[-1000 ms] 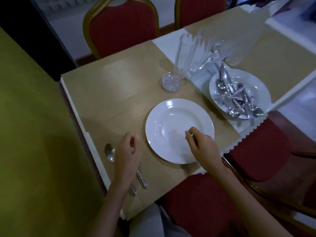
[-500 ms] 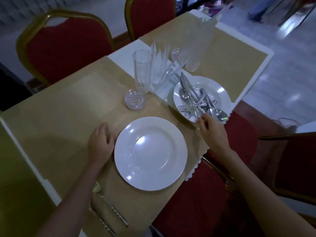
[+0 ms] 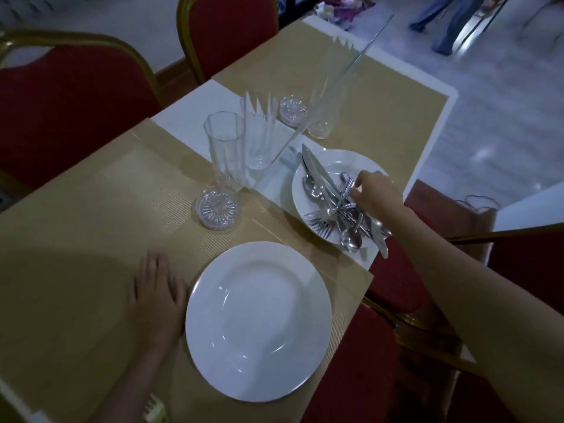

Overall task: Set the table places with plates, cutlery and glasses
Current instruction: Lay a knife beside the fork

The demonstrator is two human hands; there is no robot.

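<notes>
A: Left hand (image 3: pixel 158 288)? We see it flat on the tan placemat (image 3: pixel 91 209), fingers straight, holding nothing, just beside the empty plate (image 3: pixel 259 322).

B: Right hand (image 3: pixel 377 193) reaches into the cutlery pile (image 3: pixel 338 203) on the far plate (image 3: pixel 345 160). Fingers curled, seemingly pinching a handle; we can't tell which piece.

A: Knife (image 3: pixel 317 170) runs diagonally, tip toward the glasses. Forks (image 3: pixel 320 224) point tines left. Tall glass (image 3: pixel 224 154) stands upright by a coaster (image 3: pixel 218 207).
</notes>
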